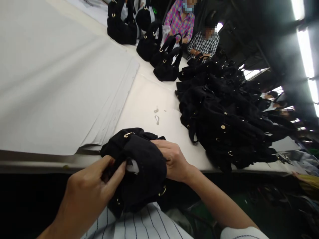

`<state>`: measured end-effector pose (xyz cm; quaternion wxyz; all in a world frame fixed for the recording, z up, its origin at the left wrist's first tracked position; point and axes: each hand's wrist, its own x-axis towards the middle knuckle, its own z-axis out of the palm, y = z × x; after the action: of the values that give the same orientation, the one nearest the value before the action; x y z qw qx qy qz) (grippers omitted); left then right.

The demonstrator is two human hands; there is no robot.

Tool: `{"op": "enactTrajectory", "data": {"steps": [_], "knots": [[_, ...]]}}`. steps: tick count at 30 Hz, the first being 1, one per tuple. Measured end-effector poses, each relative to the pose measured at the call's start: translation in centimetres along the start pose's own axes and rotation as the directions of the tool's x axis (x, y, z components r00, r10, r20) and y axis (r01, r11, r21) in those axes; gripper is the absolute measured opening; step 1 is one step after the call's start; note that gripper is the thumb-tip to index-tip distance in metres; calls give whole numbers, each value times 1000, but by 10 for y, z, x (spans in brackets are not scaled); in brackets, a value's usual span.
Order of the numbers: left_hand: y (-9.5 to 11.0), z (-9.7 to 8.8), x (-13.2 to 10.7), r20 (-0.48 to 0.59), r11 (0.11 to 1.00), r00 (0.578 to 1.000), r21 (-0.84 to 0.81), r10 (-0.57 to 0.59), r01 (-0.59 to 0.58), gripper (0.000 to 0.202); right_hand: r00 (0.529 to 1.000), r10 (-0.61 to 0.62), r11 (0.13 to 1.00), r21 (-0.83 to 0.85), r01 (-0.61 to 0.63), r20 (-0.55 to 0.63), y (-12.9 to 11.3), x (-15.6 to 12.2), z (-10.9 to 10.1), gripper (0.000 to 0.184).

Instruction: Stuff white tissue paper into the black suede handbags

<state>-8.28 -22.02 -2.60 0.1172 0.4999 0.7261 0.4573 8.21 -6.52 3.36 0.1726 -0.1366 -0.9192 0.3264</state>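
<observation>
Working step: I judge that the black bag is being handled at its opening, while two hands support it.
Bag: it is in the lower middle of the frame, at the near edge of the table, above the striped shirt. Its cloth is bunched; gold rings and a white piece in the opening are visible.
Left hand: thumb and fingers are closed on the edge of the opening, beside the white piece; some fingertips are hidden.
Right hand: it grips the right side of the bag; I cannot tell how its hidden fingertips lie.
Next move: in my judgement, it calls for a firm right hand and careful left fingers at the edge, because such soft cloth can fold over.
Sheets: they fill the left of the frame.
Standing bags: upper middle, handles up.
Pile: more black bags, right of centre.
</observation>
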Motion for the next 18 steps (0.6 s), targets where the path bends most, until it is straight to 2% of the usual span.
{"op": "enactTrajectory", "data": {"steps": [2,5,10,12,14,16,18], "knots": [[0,-3,0,9,1000,1000,-23,14,-14,33,998,-39,999,6,38,41,-9,-3,-5,22],[7,-2,5,6,994,999,-103,-32,33,36,979,-91,994,-49,102,185,-15,-8,-6,26],[29,7,13,-11,967,988,-208,-155,149,33,911,-57,993,-74,95,408,-13,-1,-11,23],[38,10,19,-43,974,988,-180,-146,136,37,899,-80,991,-65,119,432,-11,7,-8,19],[42,14,30,-67,986,990,-125,-120,111,40,893,-105,976,-129,178,438,-7,14,1,20],[38,15,43,-67,987,989,-97,-133,126,40,905,-100,933,-276,229,413,-3,21,16,22],[24,13,54,-43,978,984,-120,-174,168,33,925,-94,891,-383,242,368,2,27,30,17]]}}
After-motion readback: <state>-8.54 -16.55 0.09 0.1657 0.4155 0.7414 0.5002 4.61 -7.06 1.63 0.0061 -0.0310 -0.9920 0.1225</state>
